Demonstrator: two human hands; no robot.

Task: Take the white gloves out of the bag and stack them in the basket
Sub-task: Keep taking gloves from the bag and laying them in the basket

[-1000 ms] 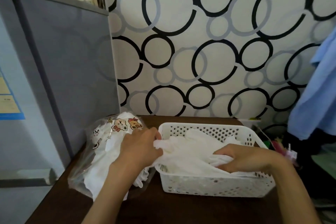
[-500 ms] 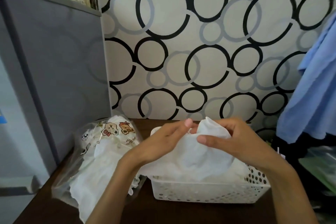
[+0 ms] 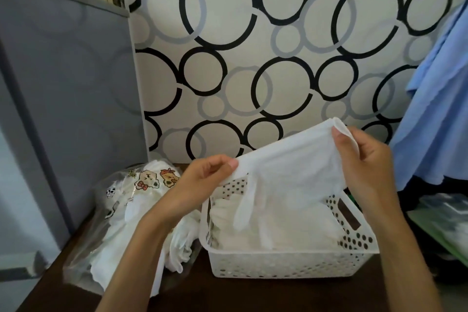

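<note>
A white glove [image 3: 291, 175] is stretched in the air above the basket [image 3: 291, 265], held at its cuff edge by both hands. The left hand [image 3: 200, 185] pinches the lower left corner of the cuff between thumb and fingers; its grip is narrow, closed on the fabric. The right hand [image 3: 364, 159] pinches the upper right corner, thumb in front and fingers curled behind the cloth, so that edge sits higher than the left. The glove's fingers hang down, and their tips reach into the basket.

The basket is white plastic with perforated walls and stands on the dark desk [image 3: 192, 294]. Inside it lies a pile [image 3: 278, 230] of white gloves that fills most of the floor and rises partway up the walls; how many there are cannot be told.

Just left of the basket, touching or nearly touching its wall, lies a clear plastic bag [image 3: 121, 223] printed with cartoon dogs near its top. It holds more white gloves, and some spill from its open mouth toward the basket's near left corner.

A grey cabinet [image 3: 65, 109] stands left of the bag. A circle-patterned wall [image 3: 253, 58] rises behind the desk, and blue cloth [image 3: 435, 109] hangs at the right.
</note>
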